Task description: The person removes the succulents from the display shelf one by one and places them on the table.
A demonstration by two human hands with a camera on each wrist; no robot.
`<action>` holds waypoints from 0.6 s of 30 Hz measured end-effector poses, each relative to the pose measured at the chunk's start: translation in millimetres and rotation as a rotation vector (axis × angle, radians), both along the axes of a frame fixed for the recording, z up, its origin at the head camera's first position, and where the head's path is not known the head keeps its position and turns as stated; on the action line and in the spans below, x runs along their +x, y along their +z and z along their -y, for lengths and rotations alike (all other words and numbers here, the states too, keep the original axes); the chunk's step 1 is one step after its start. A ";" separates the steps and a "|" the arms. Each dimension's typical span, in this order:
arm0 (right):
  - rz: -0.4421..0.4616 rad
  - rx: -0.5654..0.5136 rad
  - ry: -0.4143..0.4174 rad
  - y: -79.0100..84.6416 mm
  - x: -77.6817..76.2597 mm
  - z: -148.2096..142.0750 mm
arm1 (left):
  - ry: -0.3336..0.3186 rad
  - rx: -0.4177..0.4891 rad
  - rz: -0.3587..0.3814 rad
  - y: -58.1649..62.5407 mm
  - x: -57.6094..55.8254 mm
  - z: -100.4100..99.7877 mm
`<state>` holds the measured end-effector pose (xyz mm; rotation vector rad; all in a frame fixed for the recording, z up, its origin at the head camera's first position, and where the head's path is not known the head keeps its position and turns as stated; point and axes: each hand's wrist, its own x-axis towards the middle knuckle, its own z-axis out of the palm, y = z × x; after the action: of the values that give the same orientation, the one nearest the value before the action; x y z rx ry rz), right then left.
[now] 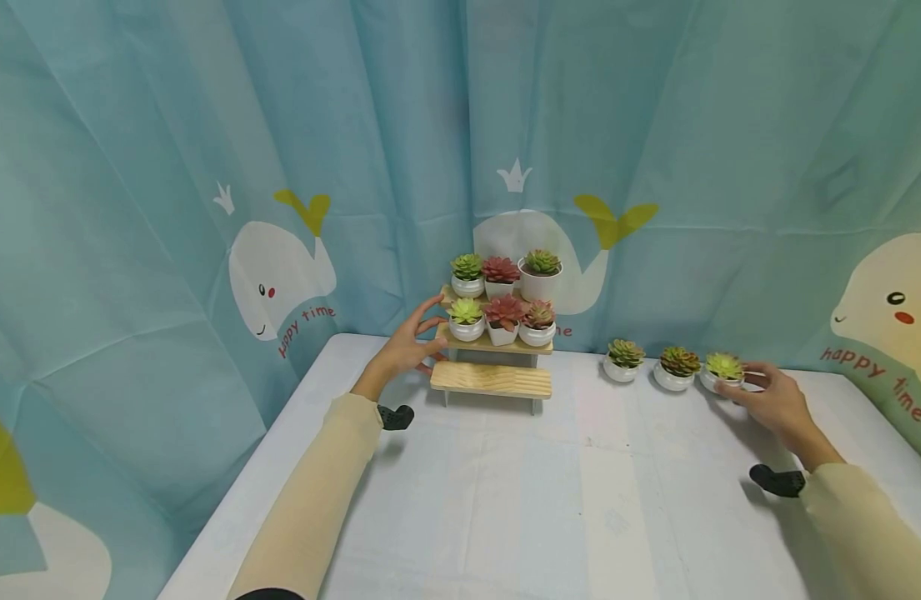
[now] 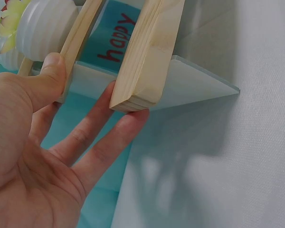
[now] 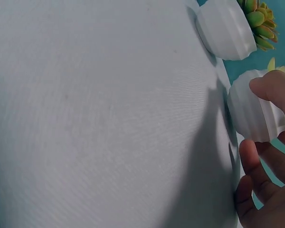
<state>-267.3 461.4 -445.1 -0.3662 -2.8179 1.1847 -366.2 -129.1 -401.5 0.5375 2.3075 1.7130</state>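
Observation:
My left hand (image 1: pixel 406 345) holds the left end of a three-step wooden plant stand (image 1: pixel 492 379). In the left wrist view the thumb (image 2: pixel 52 71) presses the middle board's end, and two fingertips touch the lowest board (image 2: pixel 147 57). Small potted succulents fill the two upper steps, among them a red one (image 1: pixel 504 310) and a green one (image 1: pixel 540 275); the lowest step is bare. Far to the right, my right hand (image 1: pixel 777 407) grips a light-green succulent (image 1: pixel 724 367) by its white pot (image 3: pixel 254 107), thumb on one side and fingers on the other.
Left of the gripped pot, a reddish-green succulent (image 1: pixel 678 367) and a green succulent (image 1: pixel 623 360) stand in a row near the back edge of the white-covered table (image 1: pixel 520 500). A blue curtain (image 1: pixel 400 108) with whale prints hangs right behind.

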 end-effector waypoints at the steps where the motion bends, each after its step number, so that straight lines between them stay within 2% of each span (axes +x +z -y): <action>1: 0.003 0.003 0.002 -0.3 -0.2 0.1 | 0.000 0.000 0.000 -0.1 -0.3 0.1; 18: 0.039 0.006 0.043 -2.2 -0.3 -1.6 | 0.011 -0.006 0.012 1.5 2.1 -0.9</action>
<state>-267.6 463.0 -447.3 -0.3335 -2.8763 1.1897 -364.1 -128.1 -400.1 0.5136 2.3108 1.7091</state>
